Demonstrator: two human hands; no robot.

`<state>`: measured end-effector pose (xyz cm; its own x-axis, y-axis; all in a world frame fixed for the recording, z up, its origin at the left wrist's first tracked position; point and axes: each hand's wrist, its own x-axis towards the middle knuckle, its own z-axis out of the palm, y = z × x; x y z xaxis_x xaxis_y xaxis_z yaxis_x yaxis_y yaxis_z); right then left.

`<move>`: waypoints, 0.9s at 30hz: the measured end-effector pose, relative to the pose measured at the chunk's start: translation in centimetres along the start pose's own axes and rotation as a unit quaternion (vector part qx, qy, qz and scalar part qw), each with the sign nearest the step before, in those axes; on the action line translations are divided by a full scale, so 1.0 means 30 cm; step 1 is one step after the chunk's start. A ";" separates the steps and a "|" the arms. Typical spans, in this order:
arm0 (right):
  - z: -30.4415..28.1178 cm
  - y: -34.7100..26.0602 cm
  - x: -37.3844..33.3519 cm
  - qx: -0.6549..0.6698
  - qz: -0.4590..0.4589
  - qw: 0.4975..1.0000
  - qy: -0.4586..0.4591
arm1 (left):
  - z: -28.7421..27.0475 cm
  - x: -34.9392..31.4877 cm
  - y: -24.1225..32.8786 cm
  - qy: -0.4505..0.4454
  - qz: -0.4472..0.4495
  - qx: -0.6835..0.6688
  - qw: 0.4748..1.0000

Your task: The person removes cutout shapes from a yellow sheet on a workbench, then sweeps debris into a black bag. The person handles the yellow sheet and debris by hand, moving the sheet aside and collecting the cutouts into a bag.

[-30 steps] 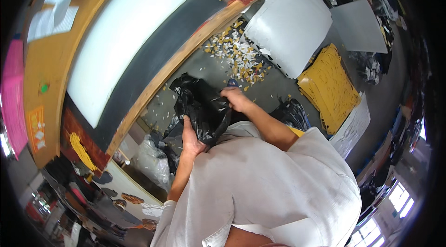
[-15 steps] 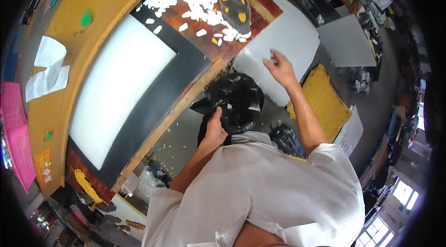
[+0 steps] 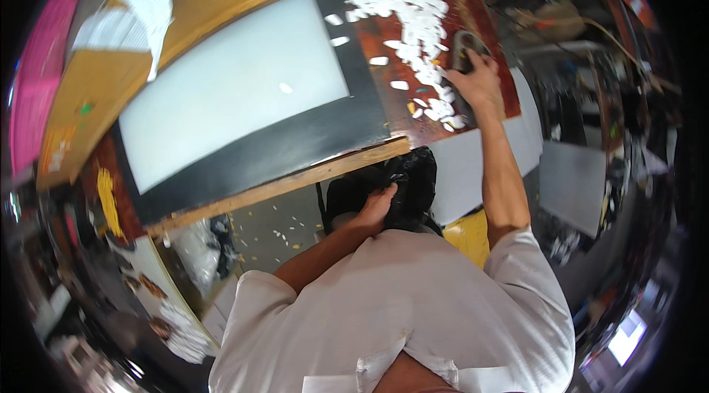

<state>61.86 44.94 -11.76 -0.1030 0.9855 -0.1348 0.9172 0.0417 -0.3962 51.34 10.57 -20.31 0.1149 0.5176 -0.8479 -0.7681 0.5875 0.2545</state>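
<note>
My left hand (image 3: 378,206) is closed on the edge of a black plastic bag (image 3: 417,180) below the table's front edge. Out over the right end of the table, my right hand (image 3: 481,89) has its thumb and fingers apart on a dark sole-shaped plate (image 3: 464,62). The hand covers much of this plate. Small white oblong pieces (image 3: 417,9) lie heaped and scattered just left of it, with a few yellow bits among them. One loose white piece (image 3: 286,88) rests on the white sheet (image 3: 229,90).
The white sheet lies on a black mat (image 3: 295,138), bordered by a wooden strip (image 3: 295,180). A yellow-brown machine beam (image 3: 199,9) runs along the far side, with paper (image 3: 144,9) on it. A pink basket (image 3: 44,75) stands far left; a pale board (image 3: 491,164) sits right.
My view has turned. My right hand has moved from above the pale board onto the sole-shaped plate. A white piece now shows on the white sheet. My left hand still grips the bag.
</note>
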 end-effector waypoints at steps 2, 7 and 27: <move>-0.047 -0.016 -0.024 0.084 -0.022 0.996 0.003 | 0.006 0.013 -0.050 0.059 0.025 0.016 0.998; -0.017 -0.236 -0.264 0.155 -0.312 0.937 -0.001 | 0.057 0.016 -0.146 0.091 0.008 -0.079 0.993; 0.412 -0.866 -0.622 0.110 -0.522 0.827 -0.176 | -0.048 0.007 -0.072 0.085 0.088 -0.168 0.978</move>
<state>35.18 23.44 -10.18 -0.9359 0.3211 0.1450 0.1695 0.7711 -0.6138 52.11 8.52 -21.70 -0.1227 0.4652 -0.8767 -0.9332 0.2465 0.2614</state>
